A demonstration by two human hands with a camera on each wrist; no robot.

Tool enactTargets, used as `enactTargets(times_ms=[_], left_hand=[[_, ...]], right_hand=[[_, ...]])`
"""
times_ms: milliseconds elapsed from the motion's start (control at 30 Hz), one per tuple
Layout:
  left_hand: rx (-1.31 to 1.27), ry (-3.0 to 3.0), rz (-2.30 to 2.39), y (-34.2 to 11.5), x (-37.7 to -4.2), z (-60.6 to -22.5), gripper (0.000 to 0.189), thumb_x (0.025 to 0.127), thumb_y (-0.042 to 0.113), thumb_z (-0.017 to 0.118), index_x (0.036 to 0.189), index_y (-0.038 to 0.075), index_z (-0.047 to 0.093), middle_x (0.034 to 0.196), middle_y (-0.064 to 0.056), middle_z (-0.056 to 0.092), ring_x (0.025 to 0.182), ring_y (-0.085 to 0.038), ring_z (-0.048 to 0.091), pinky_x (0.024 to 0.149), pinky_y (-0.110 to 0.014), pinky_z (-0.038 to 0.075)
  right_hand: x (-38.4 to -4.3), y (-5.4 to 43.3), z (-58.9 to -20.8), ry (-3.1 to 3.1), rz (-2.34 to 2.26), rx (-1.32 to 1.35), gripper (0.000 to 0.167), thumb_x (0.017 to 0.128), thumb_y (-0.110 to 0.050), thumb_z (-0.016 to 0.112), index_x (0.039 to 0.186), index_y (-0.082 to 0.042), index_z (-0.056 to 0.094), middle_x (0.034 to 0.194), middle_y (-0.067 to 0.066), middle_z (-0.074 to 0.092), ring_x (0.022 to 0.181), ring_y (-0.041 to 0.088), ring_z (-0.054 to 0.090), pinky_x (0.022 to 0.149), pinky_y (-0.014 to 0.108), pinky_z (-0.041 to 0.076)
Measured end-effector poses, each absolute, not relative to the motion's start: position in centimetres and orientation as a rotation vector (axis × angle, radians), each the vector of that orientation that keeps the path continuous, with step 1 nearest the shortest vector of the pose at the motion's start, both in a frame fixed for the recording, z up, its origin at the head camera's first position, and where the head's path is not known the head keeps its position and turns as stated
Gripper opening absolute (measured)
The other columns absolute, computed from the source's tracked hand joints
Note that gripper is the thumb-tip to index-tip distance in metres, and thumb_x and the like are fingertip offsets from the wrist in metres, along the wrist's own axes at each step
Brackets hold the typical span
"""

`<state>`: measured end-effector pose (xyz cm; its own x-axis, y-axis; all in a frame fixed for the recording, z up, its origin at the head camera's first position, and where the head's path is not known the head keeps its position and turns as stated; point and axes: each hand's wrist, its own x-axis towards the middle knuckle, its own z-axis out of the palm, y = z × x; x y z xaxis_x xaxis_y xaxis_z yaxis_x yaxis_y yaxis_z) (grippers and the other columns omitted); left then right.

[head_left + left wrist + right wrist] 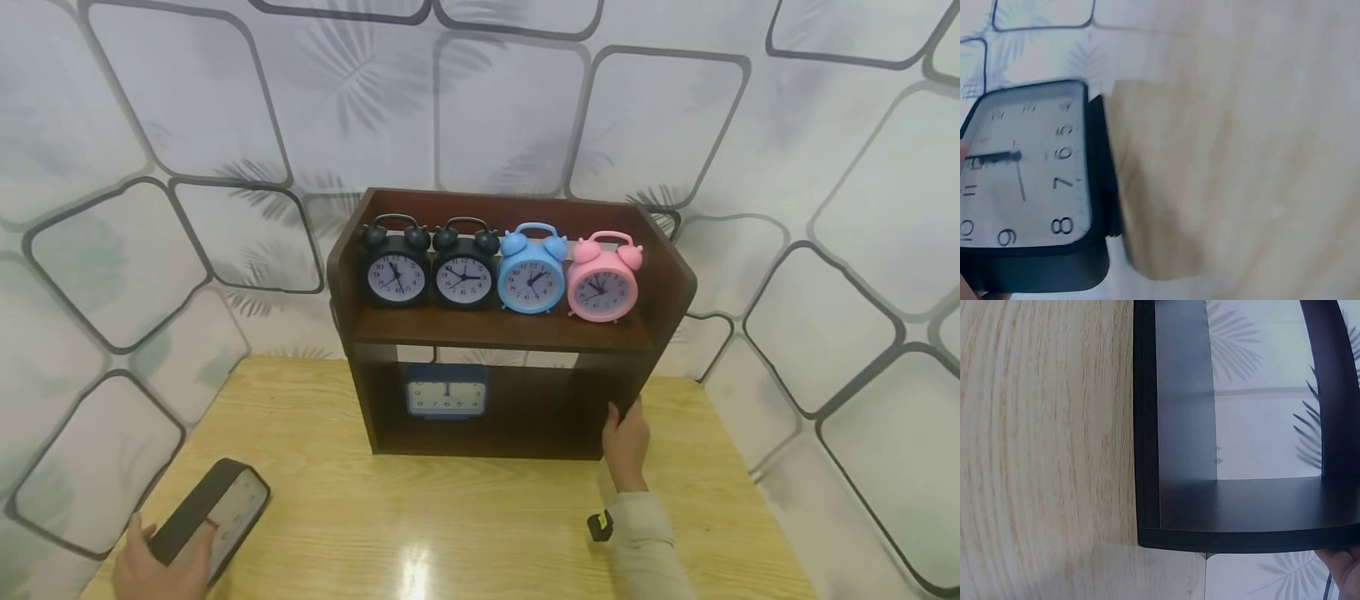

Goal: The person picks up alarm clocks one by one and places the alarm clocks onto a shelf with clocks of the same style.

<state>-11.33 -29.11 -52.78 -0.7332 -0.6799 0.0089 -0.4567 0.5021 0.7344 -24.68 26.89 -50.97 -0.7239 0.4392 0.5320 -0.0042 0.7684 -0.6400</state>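
Observation:
At the lower left of the head view, my left hand (161, 567) grips a black rectangular desk clock (238, 510). Its white numbered face (1035, 181) appears turned sideways in the left wrist view. My right hand (626, 446) holds the right side panel of a dark brown two-tier shelf (495, 333), low down near the table; in the right wrist view, fingers (1338, 562) show at the outer side of that panel. A blue rectangular clock (447, 393) stands on the lower tier, left of the middle.
Along the upper tier stand two black twin-bell alarm clocks (396, 275), a light blue one (531, 285) and a pink one (602, 296). A small black object (600, 526) is by the right wrist on the wooden table (420, 517). Patterned walls (510, 117) enclose the table's back and sides.

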Motion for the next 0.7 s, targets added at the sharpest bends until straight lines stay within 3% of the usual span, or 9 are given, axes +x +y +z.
enactTargets(times_ms=[167, 300, 533, 700], left_hand=[[1.091, -2.594, -1.185, -28.5, -11.1, -52.7, 0.092, 0.088, 0.048, 0.051, 0.15, 0.005, -0.003, 0.147, -0.033, 0.02, 0.134, -0.051, 0.021, 0.106, -0.061, 0.021], [1.115, -2.668, -1.238, -27.3, -11.2, -52.5, 0.094, 0.09, 0.049, 0.046, 0.148, 0.006, -0.013, 0.152, -0.031, 0.006, 0.137, -0.051, 0.015, 0.108, -0.061, 0.019], [1.154, -2.267, -1.332, -23.8, -11.0, -52.3, 0.096, 0.087, 0.037, 0.058, 0.15, 0.02, -0.013, 0.156, -0.017, 0.017, 0.132, -0.05, 0.032, 0.106, -0.058, 0.027], [1.179, -2.13, -1.469, -22.7, -11.4, -52.5, 0.102, 0.085, 0.041, 0.059, 0.145, 0.031, -0.023, 0.159, -0.01, 0.01, 0.131, -0.051, 0.033, 0.103, -0.061, 0.028]], right_hand=[[-24.7, 26.8, -51.1, -2.233, 0.805, -0.305, 0.04, 0.091, -0.008, 0.057, 0.12, 0.016, 0.044, 0.089, 0.043, 0.058, 0.079, 0.06, 0.056, 0.07, 0.062, 0.043], [-24.6, 26.8, -51.0, -2.228, 0.815, -0.297, 0.04, 0.091, -0.009, 0.057, 0.12, 0.016, 0.045, 0.09, 0.042, 0.058, 0.08, 0.06, 0.056, 0.07, 0.062, 0.043], [-24.6, 26.8, -50.9, -2.224, 0.828, -0.3, 0.04, 0.091, -0.01, 0.058, 0.119, 0.015, 0.045, 0.09, 0.043, 0.058, 0.081, 0.06, 0.056, 0.07, 0.063, 0.043], [-24.7, 26.9, -51.0, -2.233, 0.825, -0.309, 0.041, 0.091, -0.01, 0.057, 0.121, 0.015, 0.045, 0.092, 0.042, 0.059, 0.082, 0.06, 0.056, 0.071, 0.063, 0.043]])
